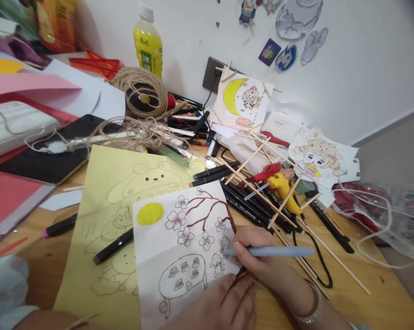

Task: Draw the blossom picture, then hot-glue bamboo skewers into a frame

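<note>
My right hand (258, 252) pinches a light blue pen (279, 251), its tip over small figures at the right edge of a white drawing (148, 247). That sheet shows a yellow sun, a blossom branch and a round table outlined in black. My left hand (217, 305) lies flat across the sheet's lower right part, fingers stretched out. Beneath the white sheet is a yellow paper (100, 183) with pencil-like outlines of cartoon animals. A black marker (115, 246) rests on the yellow paper, its right end against the white sheet's left edge.
Behind the papers lie several black markers (241, 206), thin wooden sticks (255, 160) and a yellow glue gun (285, 189). A twine roll (141, 91), a drink bottle (148, 43) and a dark tablet (45, 160) are at the left. A moon picture (236, 96) leans by the wall.
</note>
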{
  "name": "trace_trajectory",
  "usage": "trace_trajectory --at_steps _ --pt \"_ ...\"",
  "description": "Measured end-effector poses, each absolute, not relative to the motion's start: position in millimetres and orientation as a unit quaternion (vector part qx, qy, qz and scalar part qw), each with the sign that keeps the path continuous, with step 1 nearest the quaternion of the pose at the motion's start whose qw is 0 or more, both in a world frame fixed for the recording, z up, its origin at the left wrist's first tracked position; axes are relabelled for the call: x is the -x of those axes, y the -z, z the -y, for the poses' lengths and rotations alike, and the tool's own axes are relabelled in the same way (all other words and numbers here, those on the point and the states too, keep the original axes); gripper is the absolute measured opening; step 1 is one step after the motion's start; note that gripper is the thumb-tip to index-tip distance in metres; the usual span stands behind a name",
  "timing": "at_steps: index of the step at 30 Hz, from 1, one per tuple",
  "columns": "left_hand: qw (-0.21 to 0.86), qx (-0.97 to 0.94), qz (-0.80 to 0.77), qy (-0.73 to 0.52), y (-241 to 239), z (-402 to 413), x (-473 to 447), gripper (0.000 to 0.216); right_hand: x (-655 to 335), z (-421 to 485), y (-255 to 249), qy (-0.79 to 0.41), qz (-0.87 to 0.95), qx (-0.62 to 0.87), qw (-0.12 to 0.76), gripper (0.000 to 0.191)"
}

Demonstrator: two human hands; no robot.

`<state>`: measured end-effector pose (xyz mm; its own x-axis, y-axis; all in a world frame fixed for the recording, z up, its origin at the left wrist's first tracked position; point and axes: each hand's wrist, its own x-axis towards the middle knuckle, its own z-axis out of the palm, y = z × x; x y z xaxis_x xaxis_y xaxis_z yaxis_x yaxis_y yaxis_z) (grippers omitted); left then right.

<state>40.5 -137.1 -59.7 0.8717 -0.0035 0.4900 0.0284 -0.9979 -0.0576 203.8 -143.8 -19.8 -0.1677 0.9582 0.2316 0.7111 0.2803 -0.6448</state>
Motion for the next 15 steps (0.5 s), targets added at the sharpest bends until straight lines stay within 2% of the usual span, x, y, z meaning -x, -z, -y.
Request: trace_trajectory --at_steps 15 --pt "0.040 0.969 0.007 0.244 59.9 137.5 -40.8 0.030 -203.5 144.3 18.2 -0.204 0.728 0.581 0.300 0.028"
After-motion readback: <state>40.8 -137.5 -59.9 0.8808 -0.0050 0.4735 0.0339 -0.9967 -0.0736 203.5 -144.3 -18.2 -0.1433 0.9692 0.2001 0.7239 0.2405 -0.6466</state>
